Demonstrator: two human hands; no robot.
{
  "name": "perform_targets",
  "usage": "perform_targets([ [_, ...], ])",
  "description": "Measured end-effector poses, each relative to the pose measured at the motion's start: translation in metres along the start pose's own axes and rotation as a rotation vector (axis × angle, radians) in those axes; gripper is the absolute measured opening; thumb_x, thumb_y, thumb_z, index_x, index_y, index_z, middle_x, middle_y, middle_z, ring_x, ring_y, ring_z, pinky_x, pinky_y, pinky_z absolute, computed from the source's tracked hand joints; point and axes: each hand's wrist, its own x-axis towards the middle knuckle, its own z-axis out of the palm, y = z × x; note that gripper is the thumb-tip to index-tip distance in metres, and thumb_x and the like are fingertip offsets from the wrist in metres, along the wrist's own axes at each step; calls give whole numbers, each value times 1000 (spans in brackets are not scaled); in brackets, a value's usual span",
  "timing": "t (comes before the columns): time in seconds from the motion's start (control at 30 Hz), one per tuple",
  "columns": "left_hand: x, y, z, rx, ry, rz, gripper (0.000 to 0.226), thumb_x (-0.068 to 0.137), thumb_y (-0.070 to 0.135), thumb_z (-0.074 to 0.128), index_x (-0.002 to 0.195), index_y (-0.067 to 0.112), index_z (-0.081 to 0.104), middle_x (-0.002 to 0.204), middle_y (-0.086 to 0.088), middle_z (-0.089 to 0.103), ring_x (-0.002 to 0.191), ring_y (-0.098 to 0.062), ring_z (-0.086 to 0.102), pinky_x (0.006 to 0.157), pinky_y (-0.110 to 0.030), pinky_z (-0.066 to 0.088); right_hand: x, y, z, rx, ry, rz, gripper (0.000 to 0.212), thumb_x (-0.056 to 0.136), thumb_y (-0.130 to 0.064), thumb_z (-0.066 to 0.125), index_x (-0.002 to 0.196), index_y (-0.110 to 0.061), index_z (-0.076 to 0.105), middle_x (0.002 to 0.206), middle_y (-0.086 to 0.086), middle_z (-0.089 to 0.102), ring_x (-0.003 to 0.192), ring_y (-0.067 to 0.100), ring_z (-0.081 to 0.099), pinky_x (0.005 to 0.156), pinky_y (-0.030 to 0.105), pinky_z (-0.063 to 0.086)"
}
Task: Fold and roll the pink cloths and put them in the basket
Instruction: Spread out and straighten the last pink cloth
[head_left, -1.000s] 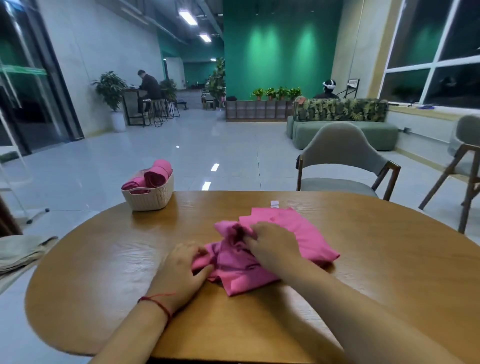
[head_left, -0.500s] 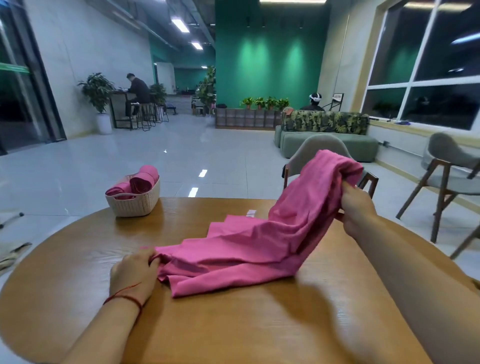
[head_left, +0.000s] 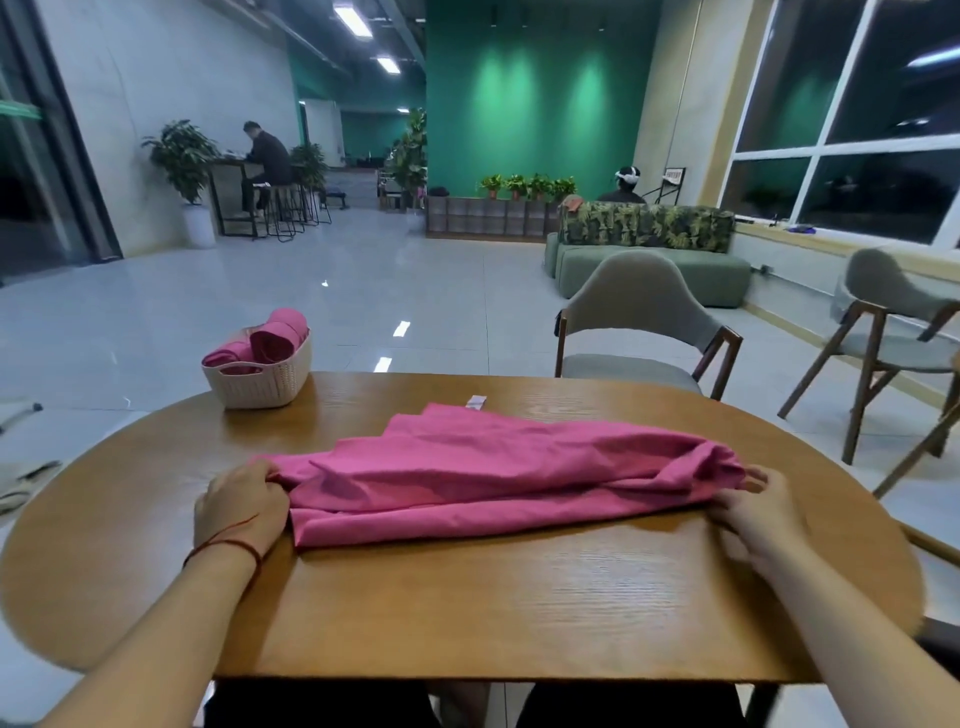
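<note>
Here the left hand (head_left: 240, 503) and right hand (head_left: 754, 506) each grip an end of the crumpled pink cloth (head_left: 483, 470), stretched flat across the oval wooden table (head_left: 519, 608).

light: dim indoor, ceiling strips (head_left: 353, 20) | glare: floor (head_left: 400, 328), table (head_left: 613, 587) | edges: warped, softly blurred

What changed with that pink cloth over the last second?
The crumpled pink cloth got stretched out across the wooden table: the right hand lifted its end, then lowered it rightward, while the left hand kept gripping the other end. The white woven basket stayed put.
</note>
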Motion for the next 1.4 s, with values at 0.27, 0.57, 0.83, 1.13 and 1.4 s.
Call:
perform_targets([
  [0.27, -4, 1, -1, -68, -78, 130, 36, 105, 39, 40, 125, 28, 68, 135, -8, 66, 125, -33, 55, 111, -51, 39, -30, 7, -1, -446, 92, -364, 64, 89, -15, 70, 151, -17, 51, 148, 16, 52, 127, 36, 57, 105, 47, 47],
  [0.57, -7, 1, 5, 197, -192, 332, 60, 97, 72, 40, 145, 38, 52, 160, 3, 45, 154, -22, 28, 123, -58, 7, -40, 13, 11, -1084, 83, -287, 47, 97, -47, 35, 129, -29, 63, 143, 5, 61, 133, 34, 45, 106, 50, 39],
  [0.83, -2, -2, 6, 7, -294, 331, 55, 89, 57, 48, 140, 36, 54, 152, 0, 53, 143, -25, 43, 120, -58, 25, -77, -9, 48, -802, 216, -662, 28, 92, -34, 62, 119, -24, 63, 125, 9, 60, 120, 35, 51, 98, 53, 46],
  [1.13, -9, -7, 0, -279, -189, 355, 76, 84, 85, 48, 138, 33, 53, 138, 2, 59, 132, -25, 50, 113, -50, 37, -146, -103, 204, -1022, -557, -1073, 59, 93, -49, 68, 149, -37, 53, 157, -5, 48, 143, 23, 43, 116, 47, 40],
  [1.4, -10, -6, 8, -19, -300, 484, 134, 59, 105, 48, 165, 33, 10, 174, 9, 10, 161, -13, 1, 129, -56, 3, -130, -96, 246, -1262, -633, -969, 40, 92, -52, 71, 126, -31, 66, 128, 2, 71, 115, 29, 64, 87, 39, 50],
])
